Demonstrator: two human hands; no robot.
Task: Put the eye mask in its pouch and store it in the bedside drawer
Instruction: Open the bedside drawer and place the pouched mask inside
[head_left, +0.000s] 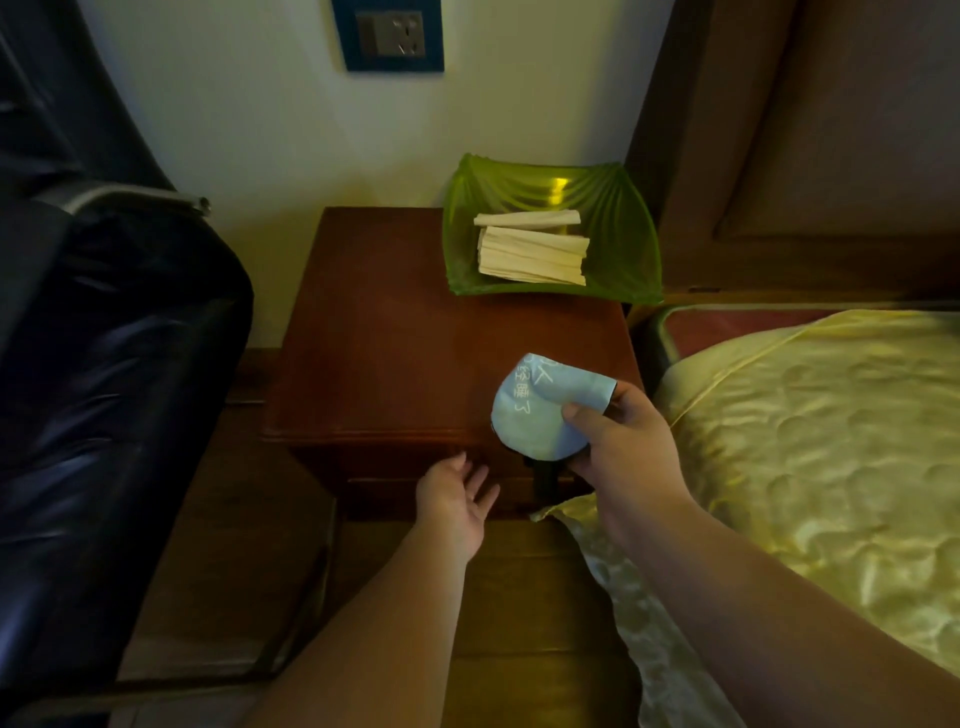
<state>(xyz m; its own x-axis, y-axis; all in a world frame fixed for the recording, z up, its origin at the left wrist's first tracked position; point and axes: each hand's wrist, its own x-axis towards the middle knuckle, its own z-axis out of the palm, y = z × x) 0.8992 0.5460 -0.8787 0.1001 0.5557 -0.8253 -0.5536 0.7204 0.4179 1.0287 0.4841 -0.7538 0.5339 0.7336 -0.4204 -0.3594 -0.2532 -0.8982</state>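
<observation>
My right hand (621, 441) grips a light blue eye mask (535, 410) with white print, folded over, with a dark strap hanging below it. It hovers over the front right corner of the dark wooden bedside table (405, 353). My left hand (457, 499) is palm up with fingers spread, fingertips touching the underside of the table's front edge at the drawer front (395, 473). The drawer looks closed. No pouch is visible.
A green dish (618, 249) holding folded cream napkins stands on the table's back right corner. A bed with a yellow quilted cover (821, 441) lies to the right, a dark leather chair (104, 389) to the left. A wall socket (389, 34) is above.
</observation>
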